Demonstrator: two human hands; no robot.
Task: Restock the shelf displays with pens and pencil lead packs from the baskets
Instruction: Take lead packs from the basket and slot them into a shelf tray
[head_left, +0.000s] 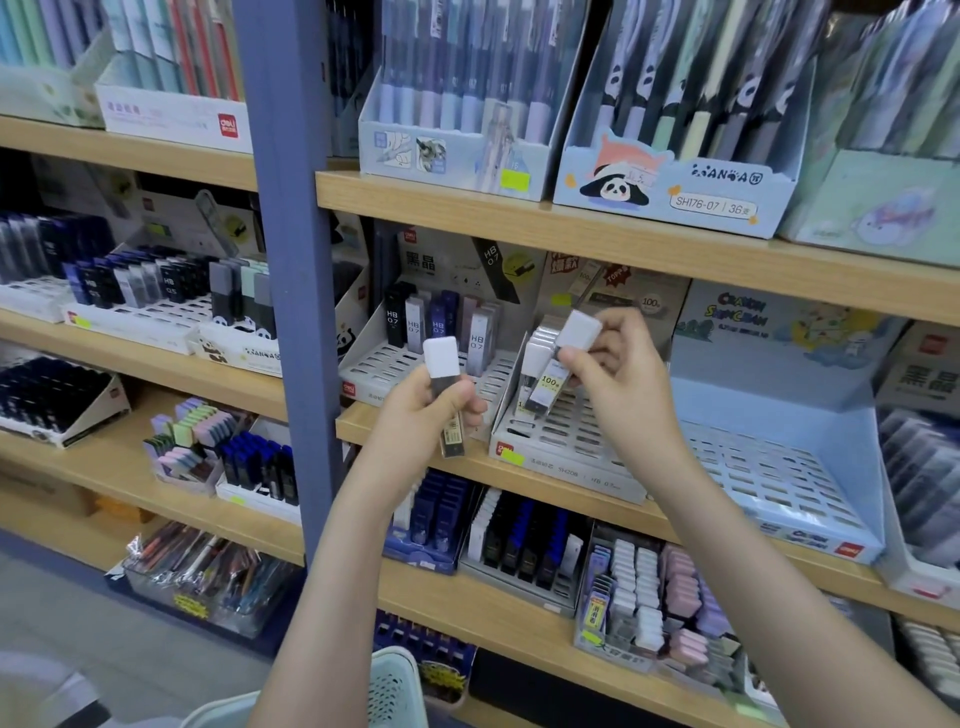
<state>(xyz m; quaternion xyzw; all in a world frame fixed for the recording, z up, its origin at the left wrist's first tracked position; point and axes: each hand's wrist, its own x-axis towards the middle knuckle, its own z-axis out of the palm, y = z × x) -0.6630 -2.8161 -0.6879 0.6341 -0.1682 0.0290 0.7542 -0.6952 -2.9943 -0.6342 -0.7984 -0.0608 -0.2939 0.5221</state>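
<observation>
1. The left hand (423, 415) is gripping a slim dark pencil lead pack with a white cap (441, 364), fingers curled round its body, holding it upright in front of the wooden shelf (358, 428).
2. The right hand (618, 374) is pinching a second white-capped lead pack with a yellow label (549, 383), tilting it over the white slotted display tray (571, 447).
3. Matching white-capped packs (535, 353) are standing at the tray's back, just beside it.
4. A pale perforated plastic basket (395, 686) is sitting below the arms.
</observation>
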